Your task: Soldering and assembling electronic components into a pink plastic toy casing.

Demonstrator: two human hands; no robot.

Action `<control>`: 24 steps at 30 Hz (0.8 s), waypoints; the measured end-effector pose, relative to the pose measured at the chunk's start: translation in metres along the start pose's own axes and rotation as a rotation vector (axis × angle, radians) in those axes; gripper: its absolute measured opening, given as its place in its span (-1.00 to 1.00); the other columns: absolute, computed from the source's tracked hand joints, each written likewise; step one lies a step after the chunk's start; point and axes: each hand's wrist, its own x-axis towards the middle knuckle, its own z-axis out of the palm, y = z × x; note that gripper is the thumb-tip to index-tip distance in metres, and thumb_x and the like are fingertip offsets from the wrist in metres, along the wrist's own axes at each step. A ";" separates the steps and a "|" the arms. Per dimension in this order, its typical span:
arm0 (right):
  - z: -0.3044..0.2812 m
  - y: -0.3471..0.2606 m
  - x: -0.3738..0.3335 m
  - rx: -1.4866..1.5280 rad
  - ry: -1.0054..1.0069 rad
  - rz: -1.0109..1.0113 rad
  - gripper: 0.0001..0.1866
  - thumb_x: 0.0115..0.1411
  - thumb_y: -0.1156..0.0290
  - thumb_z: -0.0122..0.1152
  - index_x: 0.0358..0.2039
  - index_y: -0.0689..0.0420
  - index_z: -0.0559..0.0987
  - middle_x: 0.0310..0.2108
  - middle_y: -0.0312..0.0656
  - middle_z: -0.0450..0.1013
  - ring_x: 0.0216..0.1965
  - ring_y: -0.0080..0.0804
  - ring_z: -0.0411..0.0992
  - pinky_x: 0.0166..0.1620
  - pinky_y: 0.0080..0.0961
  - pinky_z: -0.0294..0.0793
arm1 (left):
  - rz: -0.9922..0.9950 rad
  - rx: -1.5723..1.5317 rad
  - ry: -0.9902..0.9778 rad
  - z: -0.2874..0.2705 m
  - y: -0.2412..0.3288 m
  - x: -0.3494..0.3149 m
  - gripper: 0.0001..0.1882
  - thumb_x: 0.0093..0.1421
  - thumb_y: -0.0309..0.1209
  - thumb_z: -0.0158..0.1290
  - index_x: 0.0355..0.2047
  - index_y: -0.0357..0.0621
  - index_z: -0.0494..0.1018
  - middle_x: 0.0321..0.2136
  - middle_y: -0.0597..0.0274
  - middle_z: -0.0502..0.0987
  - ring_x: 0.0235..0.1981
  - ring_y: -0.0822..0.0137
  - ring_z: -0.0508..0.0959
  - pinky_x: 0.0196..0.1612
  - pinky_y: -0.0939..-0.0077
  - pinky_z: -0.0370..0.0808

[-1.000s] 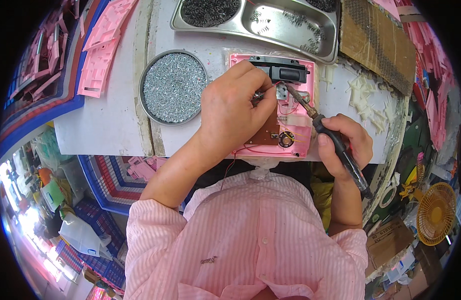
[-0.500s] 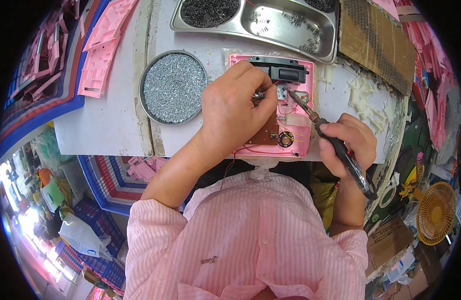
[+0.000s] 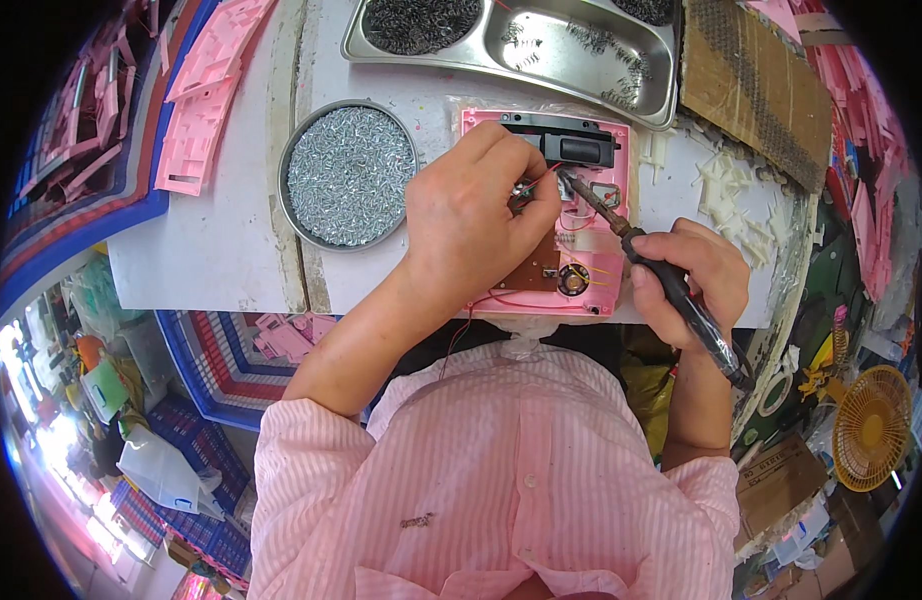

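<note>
Dish (image 3: 284,185) of screws (image 3: 351,175) stands just beside your left hand (image 3: 478,195). That hand, over the left part of the case, is pinched together, apparently on a red wire (image 3: 550,174); a metallic bit among the fingers is too hidden to name. Pink case (image 3: 622,150) lies before you: black module (image 3: 581,150) at far edge, speaker (image 3: 573,279) at near edge. Iron (image 3: 618,226): tip has shifted left, slightly up, versus 0.5 s ago, now beside the wire. Judgement: the 2 are being worked together; contact unconfirmed. Your right hand (image 3: 703,275) is closed around its handle. White parts (image 3: 731,195) lie farther right.
</note>
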 end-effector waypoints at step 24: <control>-0.006 -0.004 -0.001 0.013 0.005 0.087 -0.73 -0.02 0.53 0.38 -0.25 0.23 0.60 -0.59 -0.21 0.48 -0.69 -0.45 0.29 -0.61 -0.51 0.21 | 0.039 0.094 0.058 0.006 0.002 0.000 -0.88 0.04 -0.53 0.25 -0.47 -0.16 0.49 -0.51 0.24 0.46 -0.61 0.29 0.49 -0.56 0.43 0.43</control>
